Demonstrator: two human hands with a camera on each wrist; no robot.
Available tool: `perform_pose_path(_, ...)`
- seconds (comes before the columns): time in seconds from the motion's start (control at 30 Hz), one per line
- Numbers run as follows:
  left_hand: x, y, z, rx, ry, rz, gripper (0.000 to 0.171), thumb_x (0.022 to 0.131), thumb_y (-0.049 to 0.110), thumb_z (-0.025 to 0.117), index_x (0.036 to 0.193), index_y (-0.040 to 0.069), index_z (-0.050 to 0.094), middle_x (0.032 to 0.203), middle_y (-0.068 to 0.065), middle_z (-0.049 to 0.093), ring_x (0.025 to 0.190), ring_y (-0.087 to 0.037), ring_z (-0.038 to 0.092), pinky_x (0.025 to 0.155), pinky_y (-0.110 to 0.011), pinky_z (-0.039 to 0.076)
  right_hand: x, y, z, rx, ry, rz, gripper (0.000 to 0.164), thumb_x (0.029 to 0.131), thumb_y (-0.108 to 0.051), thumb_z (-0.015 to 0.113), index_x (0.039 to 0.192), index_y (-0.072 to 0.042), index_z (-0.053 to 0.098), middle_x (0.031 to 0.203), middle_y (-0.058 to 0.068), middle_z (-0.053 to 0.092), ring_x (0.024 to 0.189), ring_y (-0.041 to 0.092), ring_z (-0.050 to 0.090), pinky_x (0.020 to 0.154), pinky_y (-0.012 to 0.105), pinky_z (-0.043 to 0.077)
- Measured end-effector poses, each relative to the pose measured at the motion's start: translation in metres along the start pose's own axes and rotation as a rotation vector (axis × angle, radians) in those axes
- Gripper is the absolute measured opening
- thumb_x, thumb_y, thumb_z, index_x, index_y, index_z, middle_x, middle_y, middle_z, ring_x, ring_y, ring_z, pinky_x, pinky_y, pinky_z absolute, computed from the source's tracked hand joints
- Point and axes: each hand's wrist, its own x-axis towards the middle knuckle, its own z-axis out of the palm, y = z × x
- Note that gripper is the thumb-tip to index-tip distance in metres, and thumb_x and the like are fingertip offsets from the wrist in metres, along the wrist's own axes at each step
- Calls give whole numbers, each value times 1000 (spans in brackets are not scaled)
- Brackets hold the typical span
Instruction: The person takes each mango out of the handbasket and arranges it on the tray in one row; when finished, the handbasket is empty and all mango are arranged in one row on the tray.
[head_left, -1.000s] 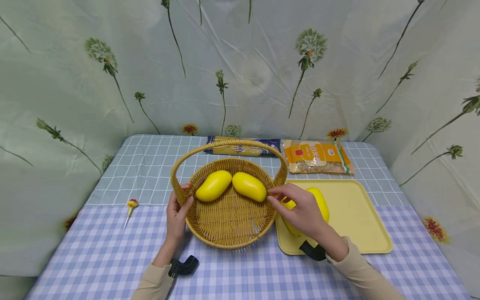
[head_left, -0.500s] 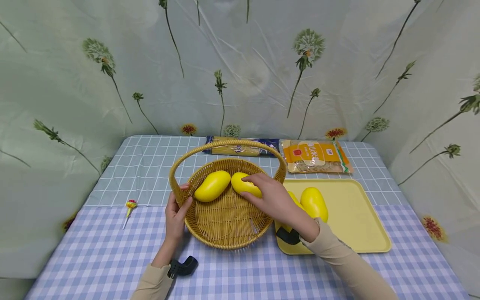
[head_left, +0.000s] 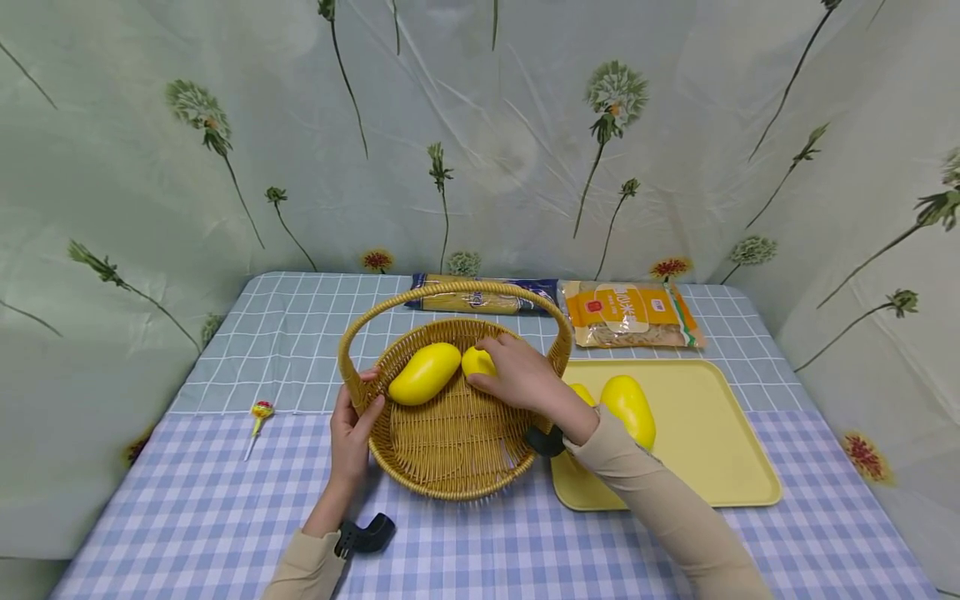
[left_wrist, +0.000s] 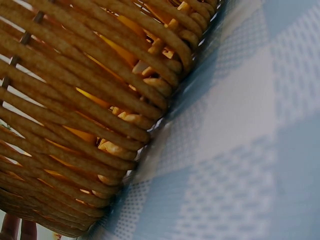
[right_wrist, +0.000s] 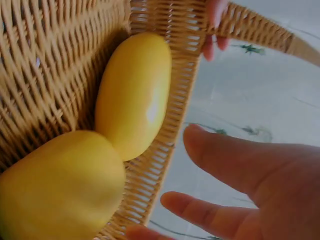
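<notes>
A round wicker basket [head_left: 457, 454] with a tall arched handle holds two yellow mangoes side by side near its far wall. My left hand [head_left: 352, 437] grips the basket's left side at the foot of the handle. My right hand [head_left: 517, 375] reaches in over the right mango [head_left: 476, 363], hiding much of it. In the right wrist view, the thumb and fingers [right_wrist: 220, 160] are spread, with a gap between them and the nearer mango [right_wrist: 60, 185]. The left mango [head_left: 425, 374] lies tilted, its inner end close to the other one. The left wrist view shows mostly the basket's woven outside [left_wrist: 75, 100].
Right of the basket is a yellow tray [head_left: 697, 450] with a mango [head_left: 628, 408] and another yellow piece [head_left: 582, 393] partly behind my right forearm. A spaghetti pack [head_left: 480, 302] and an orange food bag [head_left: 633, 314] lie behind. A lollipop [head_left: 259, 417] is at left.
My right hand has moved left from the basket's right rim, over the right mango. My left hand, the basket and the mangoes have stayed in place.
</notes>
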Motion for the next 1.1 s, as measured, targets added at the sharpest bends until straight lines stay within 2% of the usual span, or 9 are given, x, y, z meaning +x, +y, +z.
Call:
perform_pose_path(0.23, 0, 1, 0, 5, 11, -11, 32, 93, -9, 50, 124, -15, 43, 130, -21, 49, 123, -22, 45, 103, -26, 35, 11, 3, 6, -100, -61, 58, 52, 89, -36, 65, 129, -5, 52, 103, 14, 58, 80, 24, 52, 59, 34, 40)
perform_pose_path(0.33, -1, 1, 0, 4, 14, -15, 32, 93, -8, 50, 124, -15, 43, 130, -20, 49, 123, -22, 45, 103, -25, 34, 15, 5, 10, -127, -73, 55, 51, 90, -36, 65, 128, -5, 52, 96, 12, 58, 79, 24, 52, 59, 34, 40)
perform_pose_path(0.63, 0, 2, 1, 17, 5, -11, 31, 92, -11, 48, 123, -14, 44, 131, -21, 48, 124, -22, 44, 105, -27, 34, 22, 10, 16, -187, -80, 58, 58, 85, -34, 72, 133, -10, 49, 105, 15, 61, 90, 29, 59, 65, 41, 50)
perform_pose_path(0.87, -1, 2, 2, -16, 2, 33, 31, 92, -11, 48, 123, -14, 44, 128, -23, 49, 121, -24, 45, 103, -26, 34, 24, 11, 17, -220, -92, 64, 61, 79, -34, 77, 130, -15, 48, 102, 13, 63, 84, 25, 60, 58, 37, 47)
perform_pose_path(1.1, -1, 2, 2, -8, 6, 16, 31, 93, -9, 49, 123, -14, 44, 129, -21, 50, 122, -22, 45, 104, -25, 33, 25, 12, 18, -208, -126, 87, 67, 80, -37, 75, 134, -13, 43, 96, 11, 64, 76, 23, 59, 55, 35, 44)
